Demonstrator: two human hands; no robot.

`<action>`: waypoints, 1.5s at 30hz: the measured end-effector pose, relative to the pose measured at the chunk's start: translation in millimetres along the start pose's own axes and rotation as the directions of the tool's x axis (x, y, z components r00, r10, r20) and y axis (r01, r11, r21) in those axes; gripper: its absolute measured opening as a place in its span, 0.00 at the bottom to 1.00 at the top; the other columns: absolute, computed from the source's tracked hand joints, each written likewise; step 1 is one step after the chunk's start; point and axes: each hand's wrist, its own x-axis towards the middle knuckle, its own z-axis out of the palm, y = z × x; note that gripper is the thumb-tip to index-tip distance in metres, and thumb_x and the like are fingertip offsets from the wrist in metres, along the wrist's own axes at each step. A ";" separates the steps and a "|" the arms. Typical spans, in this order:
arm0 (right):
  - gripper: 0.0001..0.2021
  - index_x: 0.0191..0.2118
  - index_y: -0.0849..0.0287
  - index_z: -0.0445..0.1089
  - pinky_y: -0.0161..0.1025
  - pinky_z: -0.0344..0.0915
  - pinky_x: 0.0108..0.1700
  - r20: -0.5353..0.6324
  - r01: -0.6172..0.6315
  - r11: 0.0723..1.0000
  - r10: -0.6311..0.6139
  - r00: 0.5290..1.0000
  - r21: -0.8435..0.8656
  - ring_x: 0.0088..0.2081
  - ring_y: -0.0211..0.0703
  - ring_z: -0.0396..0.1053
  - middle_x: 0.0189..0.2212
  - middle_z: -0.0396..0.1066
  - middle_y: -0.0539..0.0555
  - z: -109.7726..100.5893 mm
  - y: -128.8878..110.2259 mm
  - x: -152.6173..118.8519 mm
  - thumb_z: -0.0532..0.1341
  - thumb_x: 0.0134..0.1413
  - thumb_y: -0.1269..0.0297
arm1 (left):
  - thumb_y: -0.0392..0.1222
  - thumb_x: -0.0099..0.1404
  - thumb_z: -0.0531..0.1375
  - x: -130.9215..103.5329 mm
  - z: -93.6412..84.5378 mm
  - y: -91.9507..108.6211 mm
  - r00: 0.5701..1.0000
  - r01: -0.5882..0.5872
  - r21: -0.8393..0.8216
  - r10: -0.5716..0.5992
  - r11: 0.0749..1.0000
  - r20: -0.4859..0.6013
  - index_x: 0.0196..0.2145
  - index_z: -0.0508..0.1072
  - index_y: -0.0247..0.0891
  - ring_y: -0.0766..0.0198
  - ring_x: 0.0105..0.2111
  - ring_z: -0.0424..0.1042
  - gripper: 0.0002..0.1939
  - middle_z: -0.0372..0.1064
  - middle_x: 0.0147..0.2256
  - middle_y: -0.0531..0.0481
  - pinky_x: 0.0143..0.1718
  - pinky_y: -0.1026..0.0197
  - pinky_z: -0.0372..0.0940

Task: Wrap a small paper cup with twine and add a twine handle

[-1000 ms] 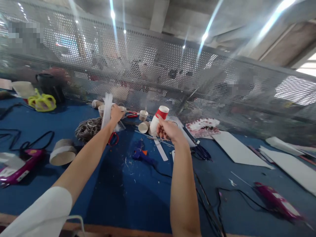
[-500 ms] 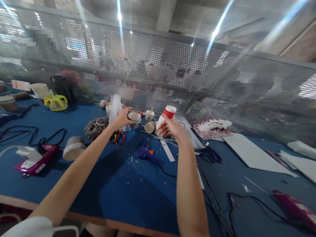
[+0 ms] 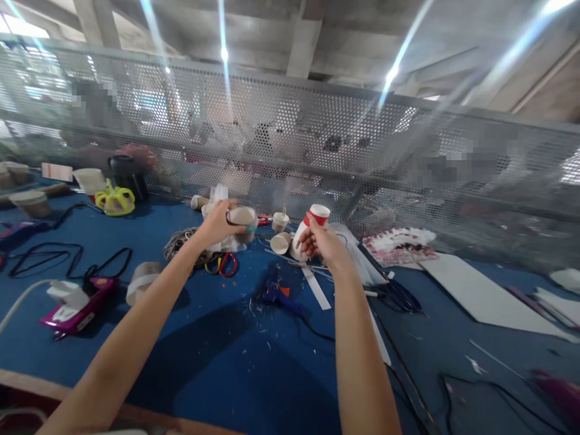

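My left hand [image 3: 218, 226] is wrapped round a small pale cup [image 3: 243, 223], slightly blurred, at the back middle of the blue table. My right hand [image 3: 321, 241] is beside a red and white paper cup [image 3: 319, 212], its fingers curled in front of the white lower part; whether they grip anything is hidden. Between the hands stand a small cup with something sticking out [image 3: 280, 221] and a beige cup lying on its side [image 3: 280, 243]. Nearer me lies a blue glue gun [image 3: 281, 296], next to a white strip [image 3: 316, 289].
Red and yellow scissors [image 3: 227, 264] and grey cord [image 3: 180, 244] lie left of centre. A purple power strip [image 3: 81, 308] and a wrapped cup [image 3: 144, 281] sit further left. White board [image 3: 489, 296] lies at right. Perforated metal screen [image 3: 290, 133] rises behind.
The small cup in my left hand has been lifted slightly off the clutter and turned a little. The view has shifted, so most things appear lower and further right. My right hand stays by the red and white cup.
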 end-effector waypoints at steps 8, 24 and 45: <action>0.28 0.14 0.62 0.65 0.27 0.56 0.13 0.000 0.003 1.000 -0.003 1.000 -0.002 0.09 0.29 0.58 0.08 0.63 0.50 2.5 -0.8 -1.2 0.55 0.52 0.42 | 0.35 0.38 0.69 -13.4 53.6 -23.6 0.899 -0.043 -0.151 0.104 0.988 0.426 0.42 0.71 0.37 0.52 0.48 0.67 0.29 0.69 0.45 0.43 0.52 0.50 0.60; 0.26 0.14 0.57 0.57 0.28 0.42 0.10 -0.163 0.271 0.955 -0.251 0.954 0.119 0.07 0.27 0.46 0.05 0.51 0.42 23.8 -4.9 -9.7 0.53 0.54 0.43 | 0.38 0.37 0.70 -3.4 21.7 -40.6 0.782 0.149 -0.101 -0.055 0.984 0.621 0.52 0.65 0.39 0.53 0.45 0.72 0.42 0.65 0.53 0.37 0.39 0.58 0.68; 0.22 0.21 0.57 0.65 0.28 0.52 0.13 0.198 0.155 0.955 -0.208 0.958 0.254 0.10 0.29 0.56 0.09 0.60 0.44 57.4 6.0 -8.1 0.51 0.56 0.47 | 0.36 0.56 0.60 -19.1 6.6 43.0 0.926 -0.161 0.051 0.133 0.986 0.354 0.35 0.79 0.40 0.61 0.27 0.72 0.10 0.74 0.26 0.49 0.35 0.59 0.65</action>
